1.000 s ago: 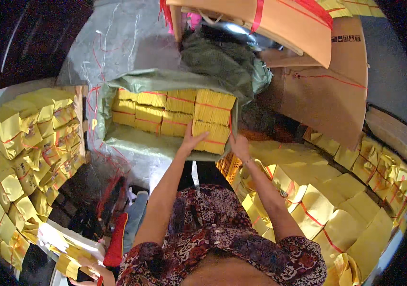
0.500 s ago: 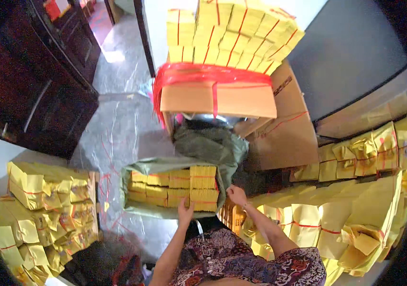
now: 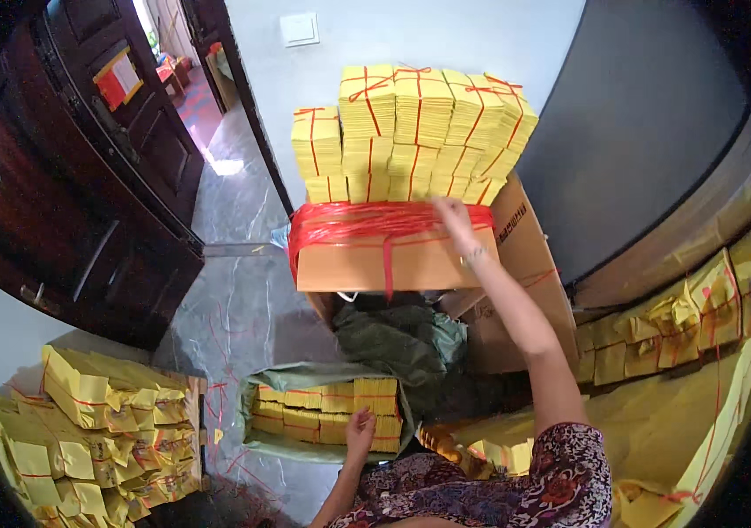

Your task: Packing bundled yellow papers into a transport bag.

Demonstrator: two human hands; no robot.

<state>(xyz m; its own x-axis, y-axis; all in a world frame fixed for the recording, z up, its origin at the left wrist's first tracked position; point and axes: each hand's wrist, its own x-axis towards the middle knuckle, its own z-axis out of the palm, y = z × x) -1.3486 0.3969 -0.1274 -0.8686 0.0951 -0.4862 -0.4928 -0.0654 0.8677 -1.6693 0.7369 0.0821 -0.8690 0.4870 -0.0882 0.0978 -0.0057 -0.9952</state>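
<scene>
My left hand (image 3: 360,432) rests at the bundles of yellow paper (image 3: 338,426) packed in rows inside a green sack (image 3: 257,444); its fingers are loosely bent and hold nothing visible. Red ties cross the bundles. Stretched out ahead, my right hand (image 3: 455,220) is over the red plastic ribbon (image 3: 349,225) on a cardboard box (image 3: 340,268), with its fingers partly bent apart and no object in them. Just beyond that hand stand stacked yellow paper bundles (image 3: 416,107), each tied with red string.
Creased yellow paper packs (image 3: 85,458) are piled at the left, and more yellow packs (image 3: 657,343) line the right side. A dark door (image 3: 67,202) stands at the left. Red string scraps (image 3: 221,400) lie on the grey floor (image 3: 235,326). Dark green cloth (image 3: 384,339) lies beyond the sack.
My right hand has moved from beside the sack's right edge forward to the box top. The view has tilted up, and my left hand stays at the sack's bundles.
</scene>
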